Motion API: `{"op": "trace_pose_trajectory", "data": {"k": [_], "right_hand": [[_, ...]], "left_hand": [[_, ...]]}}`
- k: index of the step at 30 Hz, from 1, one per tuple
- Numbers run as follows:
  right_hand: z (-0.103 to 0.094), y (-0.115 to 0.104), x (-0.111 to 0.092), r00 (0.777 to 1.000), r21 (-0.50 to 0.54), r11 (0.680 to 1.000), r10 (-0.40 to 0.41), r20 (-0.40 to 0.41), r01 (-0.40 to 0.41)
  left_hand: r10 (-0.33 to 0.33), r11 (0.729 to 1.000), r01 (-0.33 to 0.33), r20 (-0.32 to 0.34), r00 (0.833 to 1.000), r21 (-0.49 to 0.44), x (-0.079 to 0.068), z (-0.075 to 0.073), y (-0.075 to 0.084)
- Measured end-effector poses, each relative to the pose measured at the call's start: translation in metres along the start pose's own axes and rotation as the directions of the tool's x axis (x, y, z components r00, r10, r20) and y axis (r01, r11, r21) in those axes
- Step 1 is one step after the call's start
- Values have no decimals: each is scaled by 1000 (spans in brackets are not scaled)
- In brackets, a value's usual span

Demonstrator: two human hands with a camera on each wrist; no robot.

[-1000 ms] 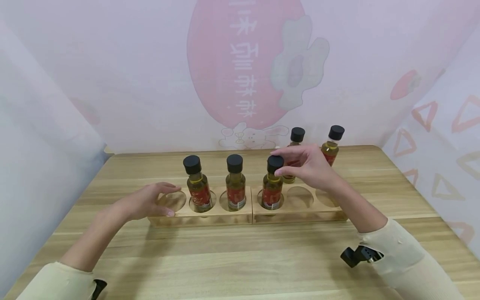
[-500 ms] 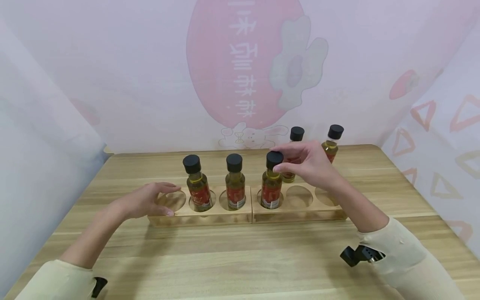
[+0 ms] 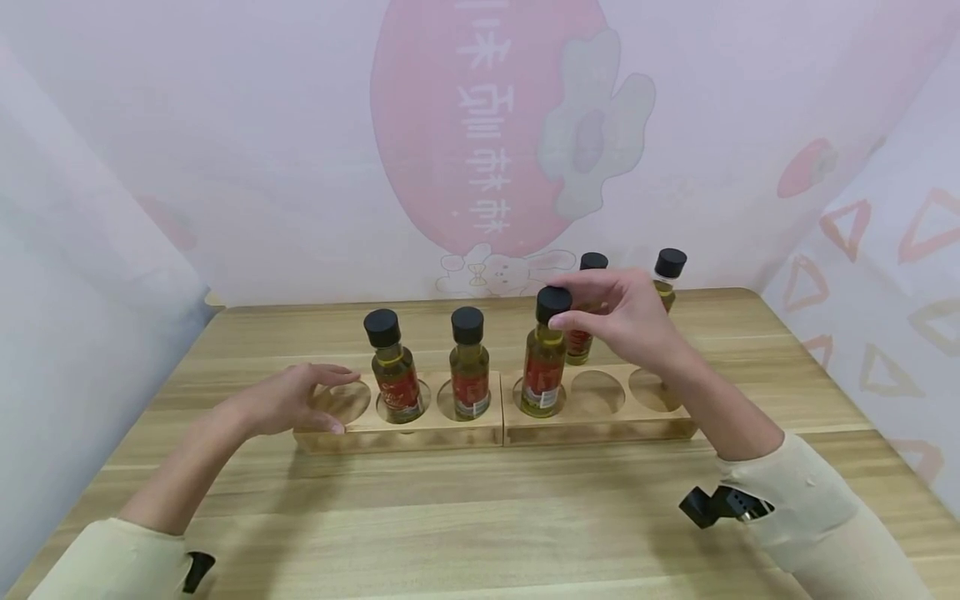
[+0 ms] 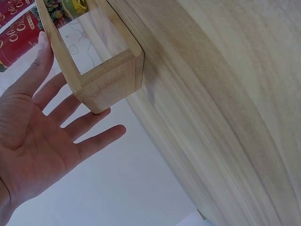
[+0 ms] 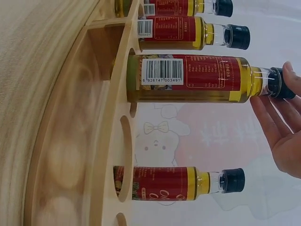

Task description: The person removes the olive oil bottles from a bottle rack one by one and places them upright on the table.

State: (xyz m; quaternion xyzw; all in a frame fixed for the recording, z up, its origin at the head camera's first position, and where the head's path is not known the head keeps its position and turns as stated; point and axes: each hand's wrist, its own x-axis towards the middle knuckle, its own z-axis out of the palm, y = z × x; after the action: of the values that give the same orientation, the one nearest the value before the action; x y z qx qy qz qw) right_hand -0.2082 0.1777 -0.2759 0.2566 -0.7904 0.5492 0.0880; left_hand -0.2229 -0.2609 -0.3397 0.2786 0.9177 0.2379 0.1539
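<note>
By its black cap my right hand [image 3: 618,321] pinches an olive oil bottle [image 3: 543,371] with a red label. The bottle is raised, its base about level with the left hole of the right wooden rack [image 3: 600,429]. In the right wrist view, thumb and fingers meet the cap of that bottle [image 5: 197,77]. My left hand [image 3: 281,404] touches the end of the left wooden rack [image 3: 420,440], its fingers fairly straight in the left wrist view. Two similar bottles, a left one [image 3: 397,383] and a middle one [image 3: 470,375], stand in the left rack's holes.
Behind the right rack stand two more bottles, one [image 3: 579,342] partly hidden by my right hand and another [image 3: 666,279] farther right. Both racks sit end to end on a wood-grain table [image 3: 465,525]. A printed curtain [image 3: 300,167] hangs at the back.
My right hand has risen slightly, lifting the olive oil bottle from deeper in its hole. My left hand stays at the rack's end.
</note>
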Motion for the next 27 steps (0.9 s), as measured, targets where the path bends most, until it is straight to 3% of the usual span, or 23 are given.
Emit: {"op": "trace_pose_trajectory", "data": {"k": [17,27], "right_hand": [[-3,-15,8,996,16,999,29,-88,-28],[-2,-24,16,993,33,999,-2,-121,6]], "left_hand": [[11,1000,-11,-9,1000,6,-3,0,1],[12,1000,-12,-7,1000,-4,-4,-1,1]]}}
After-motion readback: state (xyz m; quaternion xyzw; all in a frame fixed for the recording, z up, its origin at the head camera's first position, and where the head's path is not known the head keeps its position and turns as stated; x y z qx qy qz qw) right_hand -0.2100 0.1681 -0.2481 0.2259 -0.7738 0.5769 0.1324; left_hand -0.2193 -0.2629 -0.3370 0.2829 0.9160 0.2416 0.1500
